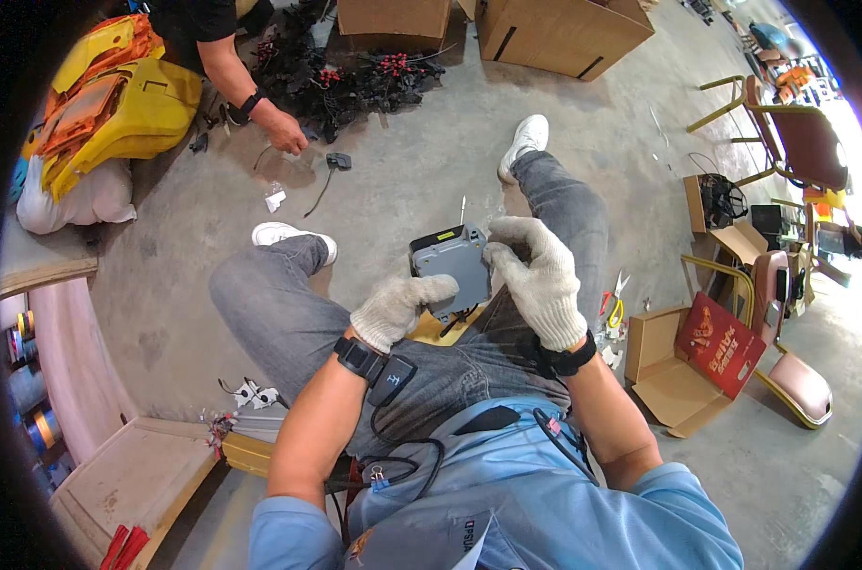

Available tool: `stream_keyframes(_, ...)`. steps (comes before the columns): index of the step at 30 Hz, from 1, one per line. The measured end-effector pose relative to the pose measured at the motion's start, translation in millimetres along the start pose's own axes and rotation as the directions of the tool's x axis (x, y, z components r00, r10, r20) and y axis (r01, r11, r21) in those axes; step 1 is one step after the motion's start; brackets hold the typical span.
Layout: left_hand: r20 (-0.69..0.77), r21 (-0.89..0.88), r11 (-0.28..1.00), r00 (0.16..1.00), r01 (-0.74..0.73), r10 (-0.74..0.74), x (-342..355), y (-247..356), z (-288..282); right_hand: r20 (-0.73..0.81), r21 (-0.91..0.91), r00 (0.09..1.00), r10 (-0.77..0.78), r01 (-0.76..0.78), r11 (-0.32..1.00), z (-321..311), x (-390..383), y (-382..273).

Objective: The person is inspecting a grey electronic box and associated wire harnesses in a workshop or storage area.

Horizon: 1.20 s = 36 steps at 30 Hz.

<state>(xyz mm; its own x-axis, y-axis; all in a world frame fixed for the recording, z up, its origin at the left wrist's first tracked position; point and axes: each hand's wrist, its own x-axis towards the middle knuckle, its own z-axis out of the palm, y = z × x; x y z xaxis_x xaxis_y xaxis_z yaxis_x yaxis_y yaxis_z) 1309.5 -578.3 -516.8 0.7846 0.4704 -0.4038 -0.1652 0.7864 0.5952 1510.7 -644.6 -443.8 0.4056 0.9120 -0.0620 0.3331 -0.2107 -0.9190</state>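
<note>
A flat grey box-like device (457,263) with a dark rim and a yellow label on its far side is held above my lap, between my knees. My left hand (397,309), in a white knitted glove, is closed on its near left corner, thumb lying across the grey face. The gloved right hand (537,277) grips the far right edge with bent fingers, thumb against the side; its fingertips are partly hidden. Just beyond the device a thin pale rod (463,209) points away from me. Short dark cables (457,321) hang below the near edge.
Scissors with yellow handles (616,312) lie on the floor right of my leg, near an opened cardboard box (661,375). Ahead, another person's hand (284,131) reaches down near a small black part with a cable (338,161). Yellow plastic shells (151,114) are piled at left; chairs (796,142) stand right.
</note>
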Motion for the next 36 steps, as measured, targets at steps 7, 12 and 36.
stream_keyframes(7, -0.045, 0.012, 0.999, 0.998, 0.043, -0.042, 1, -7, -6, 0.027, -0.089, 0.998, -0.062, 0.065, 0.994, -1, -3, -3)
stream_keyframes(12, -0.042, 0.015, 0.999, 0.999, 0.033, -0.032, 2, -8, -8, 0.053, -0.124, 0.997, -0.065, 0.071, 0.990, -5, -6, -4)
stream_keyframes(36, -0.064, 0.128, 0.989, 0.995, 0.079, -0.071, -2, -6, -8, 0.213, -0.123, 0.974, 0.078, -0.053, 0.991, -22, 6, -16)
